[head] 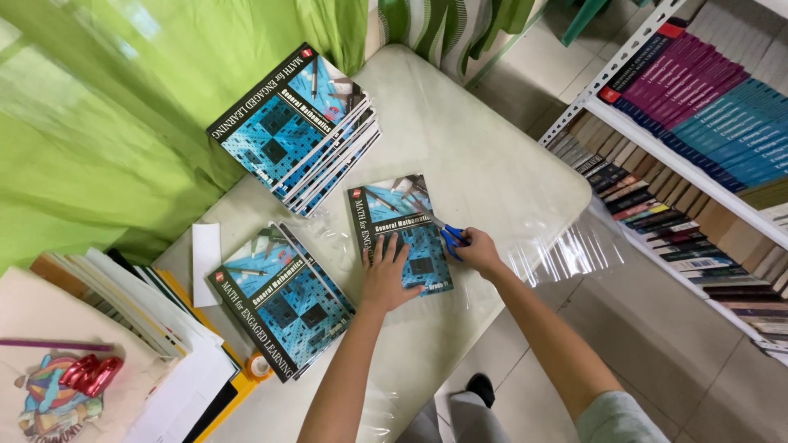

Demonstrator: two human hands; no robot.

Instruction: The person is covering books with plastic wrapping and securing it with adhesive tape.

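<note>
A blue book [400,230] is pinned flat under the spread left hand [386,275], while blue-handled scissors [450,238] are gripped in the right hand [478,253] beside it

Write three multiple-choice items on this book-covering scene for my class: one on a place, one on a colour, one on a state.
1. Where does the left hand rest?
A. on the middle book
B. on the shelf
C. on the curtain

2. What colour are the handles of the scissors?
A. red
B. blue
C. yellow

3. How does the right hand stand?
A. open and flat
B. hidden
C. closed on the scissors

Answers:
1 A, the fingers lie spread on its cover.
2 B, blue loops show at the fingers.
3 C, the fingers grip the handles beside the book, over the plastic sheet.
</note>
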